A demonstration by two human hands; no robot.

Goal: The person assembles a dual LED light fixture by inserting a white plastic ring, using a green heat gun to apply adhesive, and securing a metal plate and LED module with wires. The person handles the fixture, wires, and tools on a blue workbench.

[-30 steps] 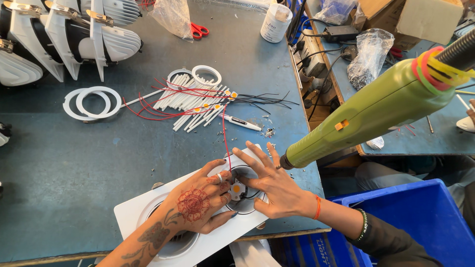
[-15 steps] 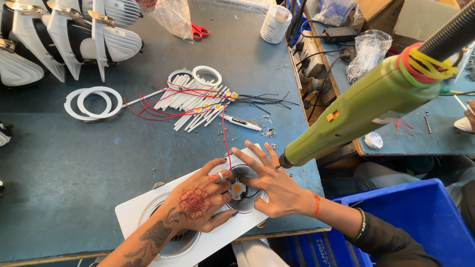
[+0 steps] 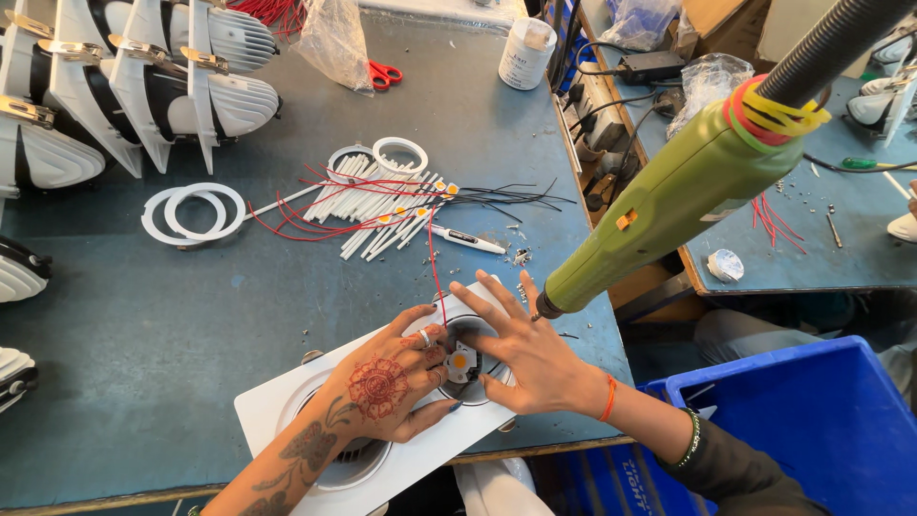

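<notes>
Blue-grey workbench [image 3: 143, 315], white light housing [image 3: 277, 406], hanging green screwdriver [image 3: 669, 191]

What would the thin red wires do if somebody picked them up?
The red wires would probably flop and dangle, since they lie in loose curls. They look light, being so thin. They might snag and drag the white tubes, because both lie tangled together.

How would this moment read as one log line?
left hand: on white lamp frame | right hand: beside small yellow chip | green screwdriver: hanging above
</notes>
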